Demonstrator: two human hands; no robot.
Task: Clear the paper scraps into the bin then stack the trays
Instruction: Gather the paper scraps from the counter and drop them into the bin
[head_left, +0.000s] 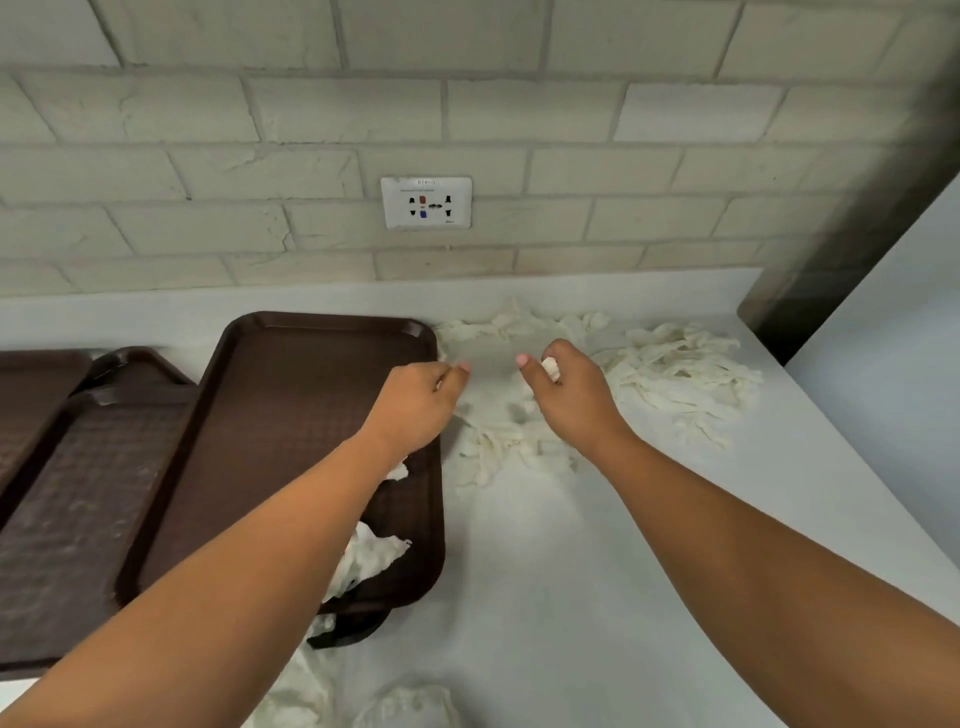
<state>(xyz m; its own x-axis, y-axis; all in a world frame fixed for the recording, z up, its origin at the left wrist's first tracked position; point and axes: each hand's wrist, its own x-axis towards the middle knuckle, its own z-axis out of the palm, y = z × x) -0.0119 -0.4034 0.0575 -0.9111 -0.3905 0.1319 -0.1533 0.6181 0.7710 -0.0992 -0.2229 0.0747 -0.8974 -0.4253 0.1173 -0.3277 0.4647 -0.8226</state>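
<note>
White paper scraps (675, 364) lie strewn on the pale counter (571, 545) near the wall, to the right of a dark brown tray (291, 395). More scraps (371, 558) rest in that tray's near corner and at the counter's front edge (410, 701). My right hand (569, 387) hovers over the scraps with a small white piece pinched in its fingers. My left hand (415, 402) hangs above the tray's right rim, fingers curled; whether it holds a scrap is hidden. Other brown trays (78, 493) lie overlapping at the left. No bin is in view.
A brick wall with a white socket plate (426, 202) backs the counter. A dark pillar (841, 270) and a pale panel (893, 364) close off the right side. The counter's right edge runs diagonally toward me.
</note>
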